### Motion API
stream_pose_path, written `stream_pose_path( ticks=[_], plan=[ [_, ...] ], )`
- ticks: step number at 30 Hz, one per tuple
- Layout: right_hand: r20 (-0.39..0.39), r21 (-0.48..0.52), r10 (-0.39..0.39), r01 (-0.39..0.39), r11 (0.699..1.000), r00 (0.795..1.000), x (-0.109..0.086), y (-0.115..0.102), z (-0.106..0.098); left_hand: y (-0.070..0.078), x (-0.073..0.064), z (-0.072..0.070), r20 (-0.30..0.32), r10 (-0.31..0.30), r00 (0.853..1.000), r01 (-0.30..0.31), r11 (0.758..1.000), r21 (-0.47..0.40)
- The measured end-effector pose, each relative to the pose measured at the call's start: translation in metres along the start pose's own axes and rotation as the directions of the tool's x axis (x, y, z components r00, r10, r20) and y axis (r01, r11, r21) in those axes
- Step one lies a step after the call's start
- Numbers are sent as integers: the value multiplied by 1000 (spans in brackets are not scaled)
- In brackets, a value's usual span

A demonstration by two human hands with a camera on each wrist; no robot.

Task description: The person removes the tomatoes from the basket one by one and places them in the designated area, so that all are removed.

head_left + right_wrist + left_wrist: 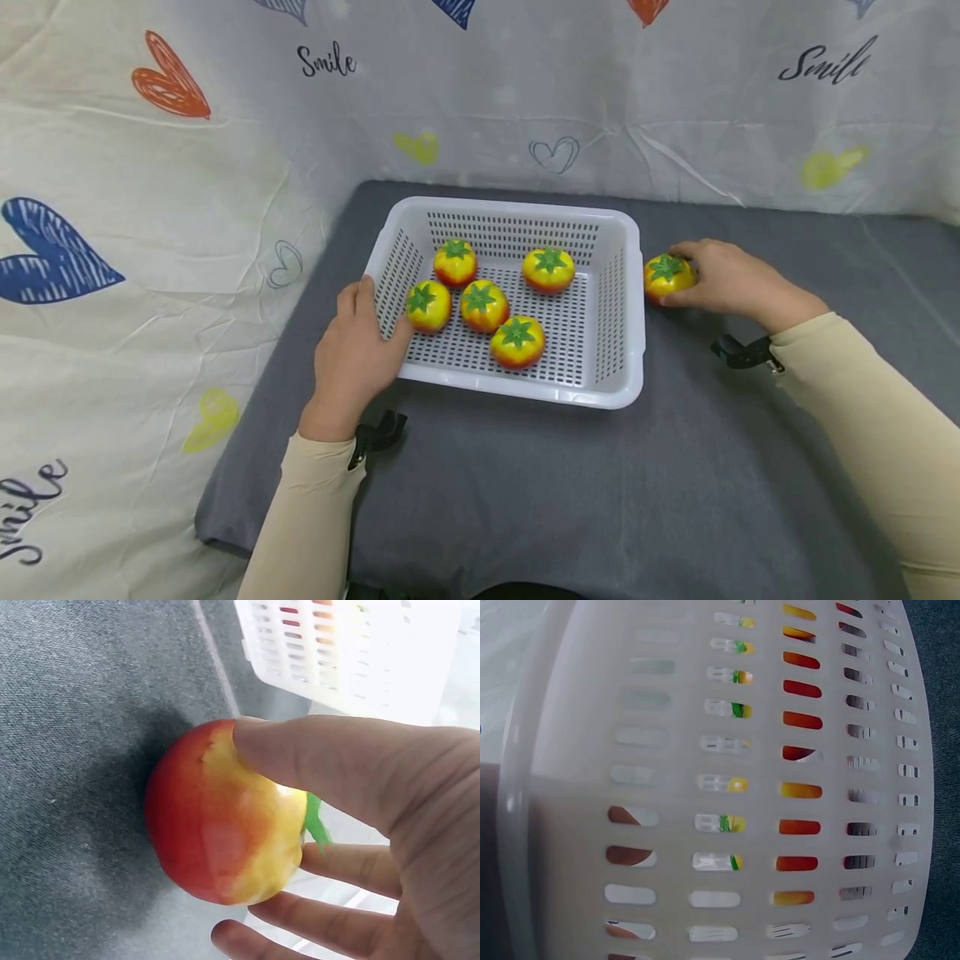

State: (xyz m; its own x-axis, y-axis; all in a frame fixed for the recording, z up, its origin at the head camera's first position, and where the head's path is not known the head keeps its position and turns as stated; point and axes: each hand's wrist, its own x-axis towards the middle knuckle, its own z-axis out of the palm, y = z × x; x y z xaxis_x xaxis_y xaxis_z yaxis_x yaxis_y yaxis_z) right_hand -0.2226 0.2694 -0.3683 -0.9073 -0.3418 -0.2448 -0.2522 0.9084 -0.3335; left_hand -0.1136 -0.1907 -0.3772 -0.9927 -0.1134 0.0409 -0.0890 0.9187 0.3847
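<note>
My right hand grips a red-and-yellow tomato with a green star-shaped top, just outside the right wall of a white plastic basket. In the right wrist view, the thumb lies over one side of the tomato and the fingers reach around the other, close over the grey cloth. My left hand holds the basket by its left end, thumb at the rim. The left wrist view is filled by the slotted basket wall, with red, yellow and green showing through.
Several similar tomatoes sit inside the basket, mostly towards its left and middle. Grey cloth covers the table. A white sheet printed with hearts and words hangs behind and to the left.
</note>
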Motion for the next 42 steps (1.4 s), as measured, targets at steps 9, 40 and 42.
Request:
stream_pose_path(
  ticks=[9,40,42],
  plan=[
    [37,-8,28,-27,1000,999,0,-5,-12,-1,-2,-1,-4,-1,1000,1,1000,-1],
    [-22,8,64,-64,998,998,20,-59,-55,1,1,-1,28,-12,1000,12,1000,-9],
    [-33,5,59,-59,998,998,23,-64,-55,1,2,-1,25,-11,1000,11,1000,-8]
  ],
)
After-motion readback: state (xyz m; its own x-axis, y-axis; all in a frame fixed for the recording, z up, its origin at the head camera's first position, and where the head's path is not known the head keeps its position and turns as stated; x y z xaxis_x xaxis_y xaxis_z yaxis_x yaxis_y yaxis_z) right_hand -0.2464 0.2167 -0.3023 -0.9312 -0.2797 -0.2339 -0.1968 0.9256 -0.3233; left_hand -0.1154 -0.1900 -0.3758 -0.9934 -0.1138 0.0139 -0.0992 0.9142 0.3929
